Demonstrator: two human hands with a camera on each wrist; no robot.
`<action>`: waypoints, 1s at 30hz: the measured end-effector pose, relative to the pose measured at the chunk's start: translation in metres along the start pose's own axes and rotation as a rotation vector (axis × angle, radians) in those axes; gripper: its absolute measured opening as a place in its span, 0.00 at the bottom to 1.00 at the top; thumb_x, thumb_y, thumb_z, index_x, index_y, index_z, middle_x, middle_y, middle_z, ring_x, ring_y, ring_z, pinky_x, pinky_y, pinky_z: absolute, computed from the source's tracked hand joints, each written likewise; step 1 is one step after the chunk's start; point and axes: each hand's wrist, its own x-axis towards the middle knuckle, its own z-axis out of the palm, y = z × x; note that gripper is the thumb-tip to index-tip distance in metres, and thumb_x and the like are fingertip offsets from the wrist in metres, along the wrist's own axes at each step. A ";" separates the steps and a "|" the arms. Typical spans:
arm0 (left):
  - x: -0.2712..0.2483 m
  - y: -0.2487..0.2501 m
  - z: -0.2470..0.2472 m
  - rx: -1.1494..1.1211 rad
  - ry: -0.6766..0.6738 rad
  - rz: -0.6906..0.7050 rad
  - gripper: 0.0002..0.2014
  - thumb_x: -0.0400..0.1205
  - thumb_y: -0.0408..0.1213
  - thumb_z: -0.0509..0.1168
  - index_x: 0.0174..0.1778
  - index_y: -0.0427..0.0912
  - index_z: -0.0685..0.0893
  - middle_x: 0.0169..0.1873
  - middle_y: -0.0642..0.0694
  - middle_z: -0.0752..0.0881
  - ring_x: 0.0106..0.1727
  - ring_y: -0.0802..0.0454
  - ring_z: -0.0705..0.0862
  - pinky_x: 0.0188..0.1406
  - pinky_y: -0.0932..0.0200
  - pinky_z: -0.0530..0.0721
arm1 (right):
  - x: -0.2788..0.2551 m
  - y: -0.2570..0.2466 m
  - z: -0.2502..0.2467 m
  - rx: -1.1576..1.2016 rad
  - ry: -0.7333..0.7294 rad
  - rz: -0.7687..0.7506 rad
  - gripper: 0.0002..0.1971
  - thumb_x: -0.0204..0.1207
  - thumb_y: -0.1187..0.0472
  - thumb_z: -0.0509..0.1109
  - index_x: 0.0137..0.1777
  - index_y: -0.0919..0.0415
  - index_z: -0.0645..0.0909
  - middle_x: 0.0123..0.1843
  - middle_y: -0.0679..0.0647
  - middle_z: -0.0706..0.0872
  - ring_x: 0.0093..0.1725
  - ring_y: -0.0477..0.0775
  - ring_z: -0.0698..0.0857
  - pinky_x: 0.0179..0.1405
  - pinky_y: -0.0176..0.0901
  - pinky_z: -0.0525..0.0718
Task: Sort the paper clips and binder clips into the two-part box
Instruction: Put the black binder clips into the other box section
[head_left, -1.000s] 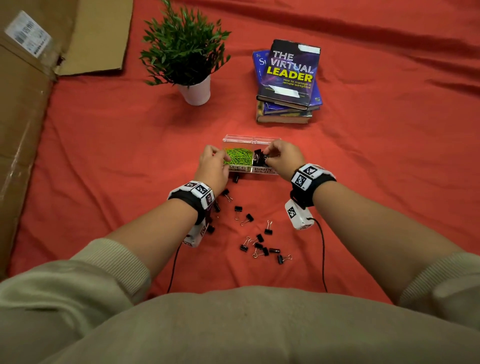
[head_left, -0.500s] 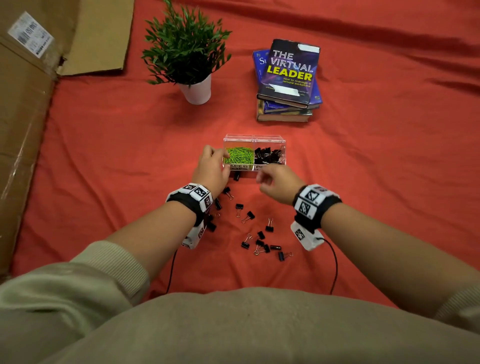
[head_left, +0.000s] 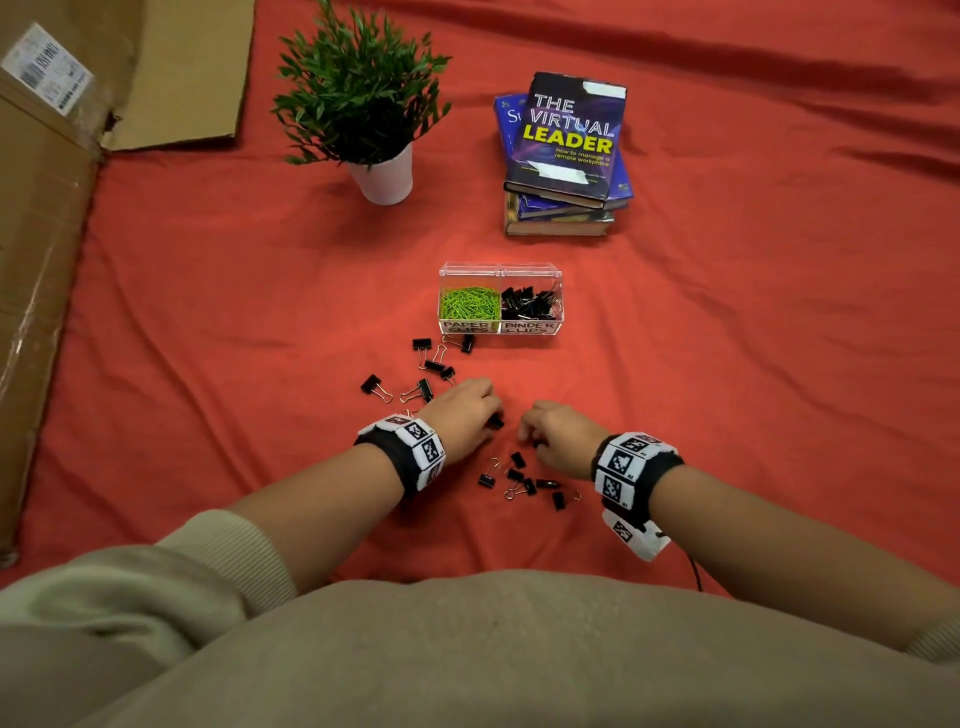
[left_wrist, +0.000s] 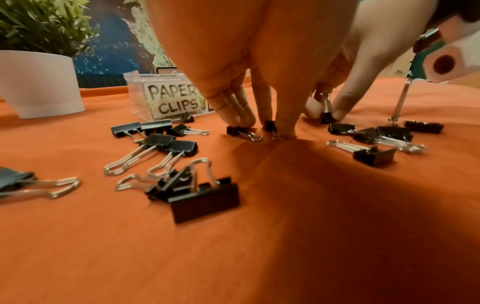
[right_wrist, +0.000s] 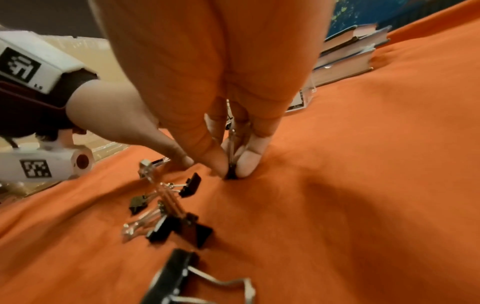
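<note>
Back on the cloth (head_left: 727, 364) after leaving the box (head_left: 500, 328), the right hand (head_left: 563, 441) pinches a binder clip (right_wrist: 230, 174) and the left hand (head_left: 460, 415) a second clip (left_wrist: 270, 125), so sorting continues.

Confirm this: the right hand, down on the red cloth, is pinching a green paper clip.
Wrong on the clip: the right wrist view shows the right hand pinching a black binder clip. It is down on the red cloth.

On a wrinkled red cloth (head_left: 753, 364) stand a green plant in a white pot (head_left: 387, 179) and, to its right, a stack of books (head_left: 566, 156), with brown cardboard (head_left: 47, 234) along the left edge.
</note>
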 end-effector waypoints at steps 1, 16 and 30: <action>0.000 0.001 0.001 0.005 0.012 -0.003 0.15 0.79 0.38 0.67 0.60 0.37 0.78 0.56 0.41 0.76 0.62 0.43 0.76 0.61 0.51 0.74 | -0.001 -0.001 0.001 0.036 0.021 -0.009 0.16 0.67 0.74 0.62 0.50 0.60 0.84 0.52 0.56 0.81 0.49 0.54 0.82 0.56 0.46 0.81; -0.010 -0.023 -0.003 -0.241 0.103 -0.268 0.20 0.81 0.33 0.63 0.70 0.42 0.76 0.60 0.42 0.79 0.62 0.42 0.80 0.64 0.50 0.78 | -0.007 -0.011 0.027 -0.152 -0.002 -0.138 0.12 0.71 0.70 0.64 0.55 0.68 0.81 0.57 0.61 0.77 0.55 0.63 0.79 0.56 0.54 0.79; -0.005 -0.020 0.001 -0.110 0.004 -0.176 0.17 0.83 0.33 0.60 0.68 0.42 0.77 0.56 0.38 0.76 0.57 0.37 0.80 0.53 0.46 0.81 | 0.047 -0.008 -0.098 0.243 0.537 0.167 0.10 0.68 0.69 0.74 0.49 0.60 0.84 0.42 0.54 0.86 0.40 0.48 0.81 0.40 0.32 0.81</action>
